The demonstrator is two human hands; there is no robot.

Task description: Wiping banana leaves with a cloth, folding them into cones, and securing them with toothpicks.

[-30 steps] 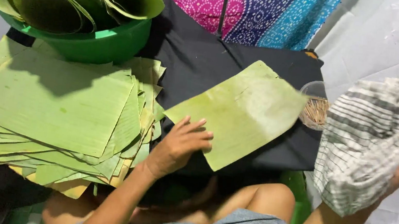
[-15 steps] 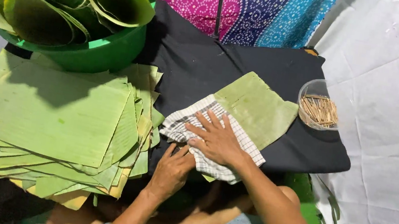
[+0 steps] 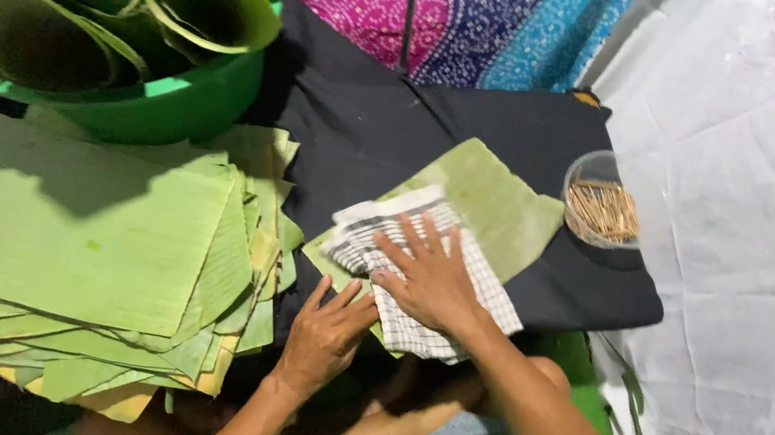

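Observation:
A single green banana leaf sheet (image 3: 496, 202) lies on a black cloth (image 3: 389, 132) in front of me. A checked white-and-grey cloth (image 3: 412, 327) is spread over the leaf's near end. My right hand (image 3: 429, 279) presses flat on the checked cloth, fingers spread. My left hand (image 3: 326, 330) rests with its fingers apart on the near corner of the leaf, touching the cloth's edge. It grips nothing.
A thick stack of cut banana leaf sheets (image 3: 70, 244) lies to the left. Behind it a green bowl (image 3: 171, 101) holds several leaf cones. A clear cup of wooden picks (image 3: 603, 207) stands at the right, next to white fabric (image 3: 767, 251).
One second ago my right hand held the checked cloth up at the right. It then came down onto the leaf and now presses the cloth there; the left hand stayed on the leaf's corner.

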